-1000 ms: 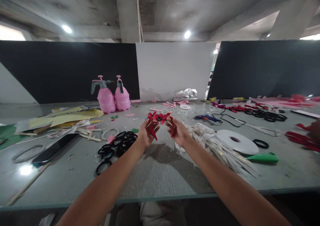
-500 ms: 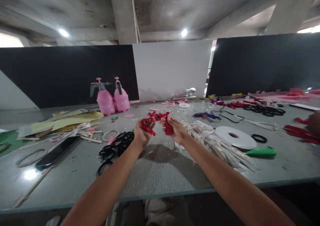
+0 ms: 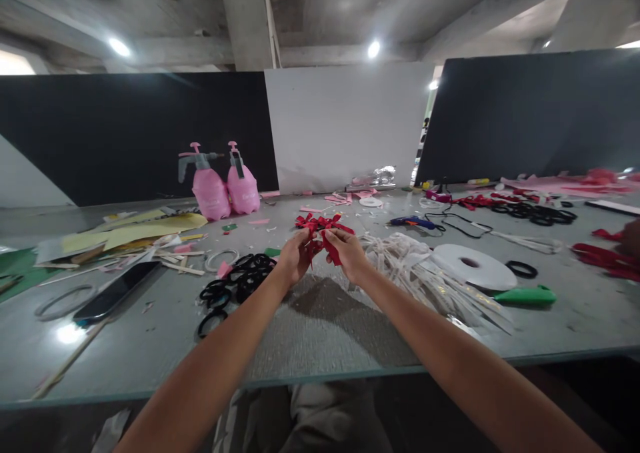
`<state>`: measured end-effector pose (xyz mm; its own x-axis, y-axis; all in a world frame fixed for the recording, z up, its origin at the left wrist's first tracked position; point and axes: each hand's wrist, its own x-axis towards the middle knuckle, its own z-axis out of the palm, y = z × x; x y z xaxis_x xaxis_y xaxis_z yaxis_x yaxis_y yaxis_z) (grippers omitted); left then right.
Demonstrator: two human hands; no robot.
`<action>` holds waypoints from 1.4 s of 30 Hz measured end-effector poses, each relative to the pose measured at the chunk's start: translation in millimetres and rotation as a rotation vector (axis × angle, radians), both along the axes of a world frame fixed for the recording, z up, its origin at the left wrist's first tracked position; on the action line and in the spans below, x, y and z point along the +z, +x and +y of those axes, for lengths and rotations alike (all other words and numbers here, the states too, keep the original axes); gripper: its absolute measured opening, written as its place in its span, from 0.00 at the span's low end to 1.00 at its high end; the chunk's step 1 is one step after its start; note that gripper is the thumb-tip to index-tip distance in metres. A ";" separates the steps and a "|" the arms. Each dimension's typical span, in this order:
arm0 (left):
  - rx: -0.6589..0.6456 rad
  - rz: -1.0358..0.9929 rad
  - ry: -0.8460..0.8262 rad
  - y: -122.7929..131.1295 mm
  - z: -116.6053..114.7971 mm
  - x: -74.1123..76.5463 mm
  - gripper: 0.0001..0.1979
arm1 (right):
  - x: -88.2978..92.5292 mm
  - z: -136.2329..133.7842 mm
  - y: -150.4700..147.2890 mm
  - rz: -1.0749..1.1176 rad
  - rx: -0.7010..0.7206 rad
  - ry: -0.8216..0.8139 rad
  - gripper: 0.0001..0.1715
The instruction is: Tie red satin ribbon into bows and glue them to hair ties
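Note:
Red ribbon [image 3: 332, 250] is pinched between both my hands above the middle of the table. My left hand [image 3: 295, 256] closes its fingers on the ribbon from the left. From the right, my right hand [image 3: 349, 253] grips a wider flap of it. Just behind the fingers lie several red bows [image 3: 323, 221]. White strips [image 3: 400, 259] are bundled on the table beside my right wrist, and black rings [image 3: 245, 276] are heaped left of my left wrist. Where the ribbon passes between the fingertips is partly hidden.
Pink spray bottles [image 3: 212, 196] stand at the back left. A phone [image 3: 117, 293] and yellow sheets [image 3: 135, 235] lie left. Toward the right are a blue glue gun [image 3: 414, 222], a white roll [image 3: 473, 266], a green object [image 3: 527, 295] and another person's blurred hand [image 3: 631, 239] near red ribbon.
My hands have come closer together, and the left has turned so its palm shows less. The view has tilted slightly down.

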<state>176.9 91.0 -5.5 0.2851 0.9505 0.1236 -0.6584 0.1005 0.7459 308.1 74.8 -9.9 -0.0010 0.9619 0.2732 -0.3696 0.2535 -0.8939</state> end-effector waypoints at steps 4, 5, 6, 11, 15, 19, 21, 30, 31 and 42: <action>0.052 0.033 -0.027 -2.9 1.6 1.3 0.07 | -1.0 0.9 1.1 0.040 -0.025 -0.039 0.19; 0.053 0.039 -0.032 -3.3 1.9 1.8 0.07 | -1.0 0.9 1.4 0.047 -0.027 -0.042 0.19; 0.048 0.044 -0.037 -3.7 2.0 2.1 0.08 | -0.8 0.9 1.6 0.052 -0.030 -0.045 0.19; -0.059 0.090 -0.036 -4.9 0.9 1.5 0.09 | -1.0 3.3 3.0 0.088 -0.052 -0.050 0.19; -0.139 0.131 -0.019 -5.2 -0.5 -1.8 0.07 | -1.9 5.9 4.5 0.136 -0.050 -0.061 0.18; -0.124 0.055 -0.014 -7.5 0.2 -1.7 0.05 | -3.4 6.8 6.6 0.150 -0.052 -0.049 0.17; -0.081 0.027 -0.044 -9.6 1.1 0.1 0.04 | -4.4 7.2 7.8 0.170 -0.074 -0.070 0.17; -0.055 -0.052 -0.109 -11.9 5.1 3.8 0.04 | 2.3 4.5 15.7 0.476 0.075 -0.251 0.14; -0.047 -0.054 -0.117 -12.1 6.2 3.0 0.04 | 3.9 3.7 16.8 0.506 0.087 -0.257 0.14; 0.048 -0.038 -0.120 -13.6 10.0 0.3 0.04 | 4.7 1.3 20.5 0.447 0.141 -0.176 0.10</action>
<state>163.3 101.0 -5.2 0.2363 0.9715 0.0177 -0.6922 0.1555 0.7047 328.6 76.1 -5.2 -0.0538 0.9925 0.1097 -0.7460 0.0330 -0.6651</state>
